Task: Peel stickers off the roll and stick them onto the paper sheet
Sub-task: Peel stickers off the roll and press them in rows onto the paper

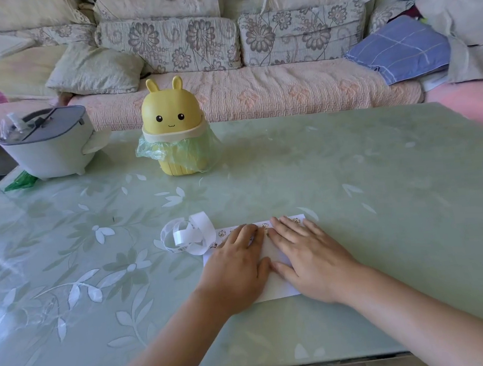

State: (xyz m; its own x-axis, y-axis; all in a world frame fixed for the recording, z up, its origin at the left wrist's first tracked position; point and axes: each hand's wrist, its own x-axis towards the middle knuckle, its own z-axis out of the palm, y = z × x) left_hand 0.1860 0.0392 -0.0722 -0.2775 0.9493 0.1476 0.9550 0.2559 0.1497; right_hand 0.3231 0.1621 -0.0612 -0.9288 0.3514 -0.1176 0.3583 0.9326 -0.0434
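Head view only.

Paper sheet [278, 290] lies flat on the green floral table [353, 189], near the front edge. Both hands are on top of it, palms down.

Left hand [236, 267]: fingers straight and together, flat on the sheet's left half, gripping nothing. Right hand [310, 261]: fingers slightly spread, flat on the right half, gripping nothing. Thumbs nearly touch over the sheet's middle; can't tell if they make contact.

A row of small cartoon stickers [265, 226] runs along the sheet's far edge, partly under the fingertips.

Sticker roll [187, 235]: loose white coils just left of the sheet's far-left corner, with a strip trailing onto that corner. A few printed stickers are visible on the strip.

Beyond the sheet, to the left: yellow bunny bin [172, 109] with a green bag liner [154, 150]. Further left is a grey lidded pot [51, 151]. A floral sofa [225, 93] sits behind the table.
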